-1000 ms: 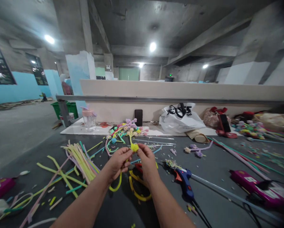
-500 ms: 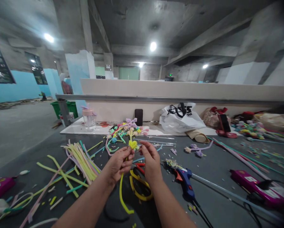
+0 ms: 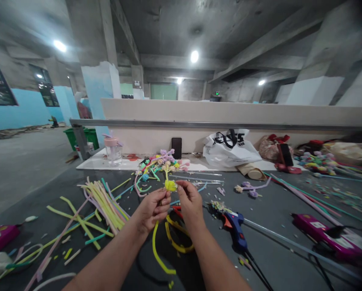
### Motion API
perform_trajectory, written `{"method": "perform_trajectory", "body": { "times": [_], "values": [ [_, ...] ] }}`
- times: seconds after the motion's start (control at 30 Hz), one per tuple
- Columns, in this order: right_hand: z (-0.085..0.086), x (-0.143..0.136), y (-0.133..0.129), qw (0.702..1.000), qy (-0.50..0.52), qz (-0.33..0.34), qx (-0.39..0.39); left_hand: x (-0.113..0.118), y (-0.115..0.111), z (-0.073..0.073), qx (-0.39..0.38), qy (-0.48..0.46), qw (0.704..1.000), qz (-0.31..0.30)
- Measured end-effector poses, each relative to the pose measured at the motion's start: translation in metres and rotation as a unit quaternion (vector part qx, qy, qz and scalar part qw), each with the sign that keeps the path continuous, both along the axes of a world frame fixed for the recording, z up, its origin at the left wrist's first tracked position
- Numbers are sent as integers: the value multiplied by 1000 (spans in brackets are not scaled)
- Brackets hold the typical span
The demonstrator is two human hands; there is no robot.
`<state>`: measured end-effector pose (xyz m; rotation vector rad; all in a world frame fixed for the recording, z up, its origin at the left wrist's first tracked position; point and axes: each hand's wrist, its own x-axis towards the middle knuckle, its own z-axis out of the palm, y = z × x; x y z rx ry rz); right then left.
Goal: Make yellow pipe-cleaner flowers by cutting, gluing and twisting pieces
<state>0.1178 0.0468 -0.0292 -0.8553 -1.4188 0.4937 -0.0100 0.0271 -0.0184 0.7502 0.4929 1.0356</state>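
My left hand (image 3: 155, 206) is pinched around the stem just below a small yellow flower (image 3: 170, 185) of fuzzy pipe cleaner. From beneath that hand a long yellow pipe cleaner (image 3: 157, 254) hangs down and curves right. My right hand (image 3: 191, 201) has thumb and forefinger closed at the flower's right edge. Between my forearms, on the dark table, lie yellow-handled scissors or pliers (image 3: 178, 241), partly hidden, and a red-handled tool (image 3: 177, 210). A blue glue gun (image 3: 237, 232) rests right of my right hand, its nozzle among colourful scraps.
Yellow-green pipe cleaners (image 3: 105, 204) are bundled at the left. Finished flowers (image 3: 165, 159) lie behind my hands. Along the back stand a cup (image 3: 112, 151), a dark phone (image 3: 176, 148) and a white bag (image 3: 229, 149). A magenta device (image 3: 326, 234) lies at the right.
My right thumb and forefinger have moved slightly left and up and now meet the flower's edge. The hanging yellow pipe cleaner's end has shifted a little right.
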Motion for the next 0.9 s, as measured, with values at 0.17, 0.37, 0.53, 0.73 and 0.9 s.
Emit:
{"method": "perform_trajectory", "body": {
  "times": [0.17, 0.37, 0.53, 0.73, 0.9],
  "values": [
    [4, -1, -2, 999, -28, -7, 34, -1, 3, -5, -10, -9, 1000, -10],
    [2, -1, -1, 997, -55, -14, 42, -5, 6, -6, -9, -5, 1000, -2],
    [-2, -2, 2, 999, -39, -15, -6, -4, 5, -5, 1, 27, 1000, 7],
    [-10, -3, 7, 998, -31, -17, -46, 6, 1, -7, 23, 105, 992, 72],
    [-13, -2, 12, 996, -14, -31, -80, 15, -4, -4, 52, 165, 978, 115]
  ]
}}
